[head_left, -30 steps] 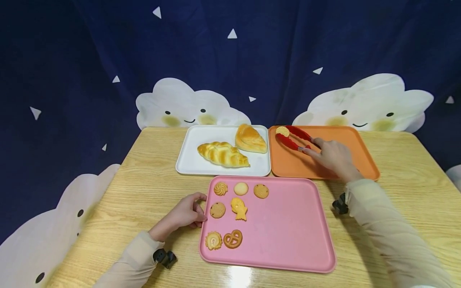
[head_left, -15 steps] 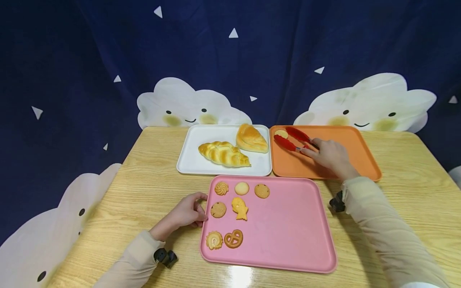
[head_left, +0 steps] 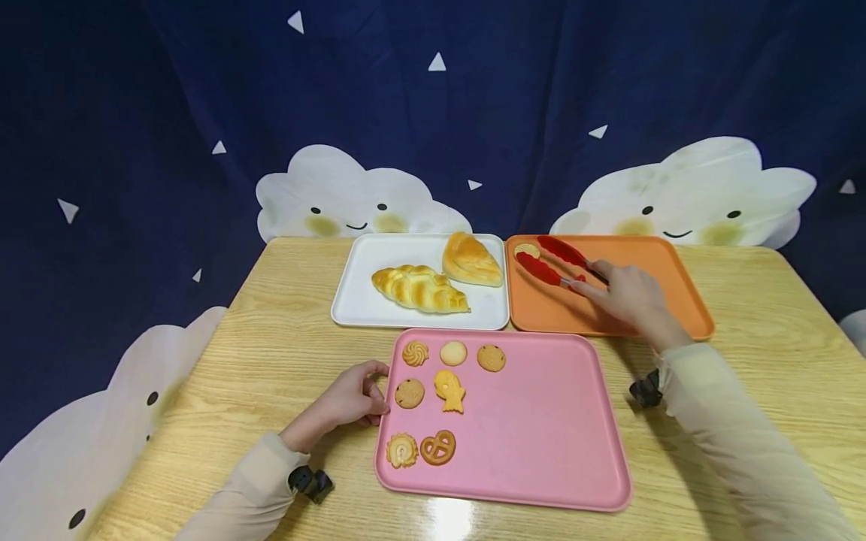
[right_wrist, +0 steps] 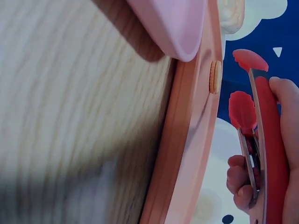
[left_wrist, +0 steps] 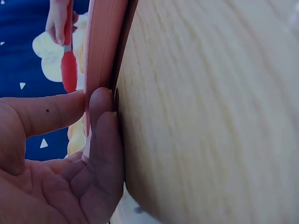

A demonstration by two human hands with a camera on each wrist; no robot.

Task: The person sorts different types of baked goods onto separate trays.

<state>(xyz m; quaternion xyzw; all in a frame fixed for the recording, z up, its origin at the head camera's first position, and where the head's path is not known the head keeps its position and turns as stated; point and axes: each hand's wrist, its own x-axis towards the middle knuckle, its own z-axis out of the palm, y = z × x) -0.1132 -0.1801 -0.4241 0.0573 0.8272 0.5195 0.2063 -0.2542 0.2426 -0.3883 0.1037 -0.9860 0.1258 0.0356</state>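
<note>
My right hand (head_left: pixel 632 293) grips a pair of red-tipped tongs (head_left: pixel 541 268) over the orange tray (head_left: pixel 629 259). The tongs' heads are spread and, in the right wrist view, stand up off the tray. A round biscuit (head_left: pixel 527 249) lies flat in that tray's far left corner, apart from the heads. At the left side of the pink tray (head_left: pixel 534 421), my left hand (head_left: pixel 353 394) holds the rim, thumb (left_wrist: pixel 60 112) against the top edge and fingertips at the outer side. Several biscuits sit on the pink tray's left part, among them a pretzel (head_left: pixel 438 448) and a fish-shaped biscuit (head_left: pixel 449 391).
A white tray (head_left: pixel 352 300) stands behind the pink one, touching the orange tray's side. It bears a braided bread (head_left: pixel 419 289) and a folded, golden bread (head_left: pixel 471 260). The wooden table (head_left: pixel 271 338) ends at a dark blue curtain (head_left: pixel 379 90) with clouds on it.
The round biscuit, between the tongs' heads a second ago, has been let go and lies on the orange tray. The tongs have pulled slightly away from it. My left hand has stayed put.
</note>
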